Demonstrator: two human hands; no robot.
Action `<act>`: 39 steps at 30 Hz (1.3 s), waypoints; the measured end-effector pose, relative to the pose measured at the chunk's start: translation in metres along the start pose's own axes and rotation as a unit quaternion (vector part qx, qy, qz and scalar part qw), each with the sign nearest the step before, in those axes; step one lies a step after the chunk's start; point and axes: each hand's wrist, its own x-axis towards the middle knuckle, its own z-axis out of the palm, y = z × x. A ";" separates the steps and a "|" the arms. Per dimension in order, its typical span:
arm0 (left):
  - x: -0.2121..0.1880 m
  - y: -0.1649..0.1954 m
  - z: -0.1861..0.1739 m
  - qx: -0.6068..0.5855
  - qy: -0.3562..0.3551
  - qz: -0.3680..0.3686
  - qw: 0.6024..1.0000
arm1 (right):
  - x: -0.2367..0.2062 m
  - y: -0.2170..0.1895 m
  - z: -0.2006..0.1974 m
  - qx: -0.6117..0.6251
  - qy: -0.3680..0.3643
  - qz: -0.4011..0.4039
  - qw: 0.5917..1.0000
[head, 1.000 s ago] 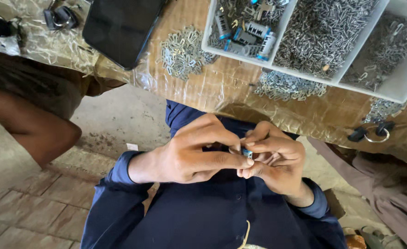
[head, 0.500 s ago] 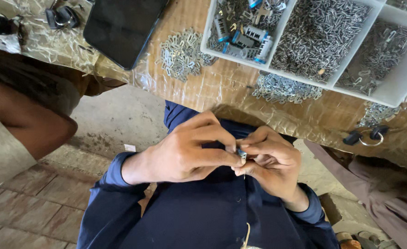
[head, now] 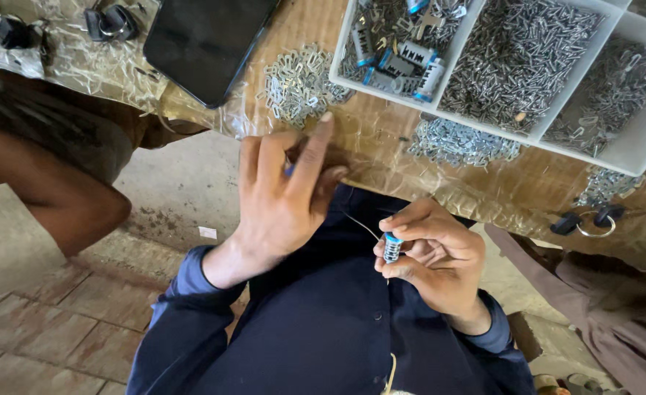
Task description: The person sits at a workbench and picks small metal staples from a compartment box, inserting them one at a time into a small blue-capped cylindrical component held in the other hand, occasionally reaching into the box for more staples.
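My right hand [head: 440,263] is shut on a small ribbed metal cylinder with a blue cap [head: 391,247], held upright over my dark blue lap. A thin wire [head: 359,225] runs from it toward my left hand [head: 282,194]. That hand is raised at the table edge, back to the camera, fingers spread and pointing at a pile of small metal clips [head: 297,84]. A speck of blue shows between its fingers; its palm is hidden.
A white divided tray [head: 341,55] holds several blue-capped cylinders and heaps of small metal parts. More loose parts [head: 462,143] lie on the plastic-covered table. A black tablet [head: 202,40] lies at the top left. Another person's limb [head: 59,197] is at left.
My hands were pressed together around the blue-capped part. My left hand has let go and lifted toward the clip pile; my right hand keeps the part and has dropped slightly.
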 end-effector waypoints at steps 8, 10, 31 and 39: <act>-0.010 -0.008 0.001 0.002 -0.003 -0.004 1.000 | -0.003 -0.003 -0.005 0.017 0.003 -0.028 0.999; -0.010 -0.009 0.003 0.035 -0.023 -0.003 0.999 | -0.005 -0.004 -0.006 0.016 -0.004 -0.023 1.000; -0.013 0.008 -0.007 -0.288 -0.112 -0.153 0.939 | -0.001 -0.008 -0.004 0.010 0.037 -0.039 0.999; 0.015 0.044 0.022 -0.347 -0.071 0.133 0.926 | -0.014 -0.011 -0.014 -0.069 0.068 -0.065 0.993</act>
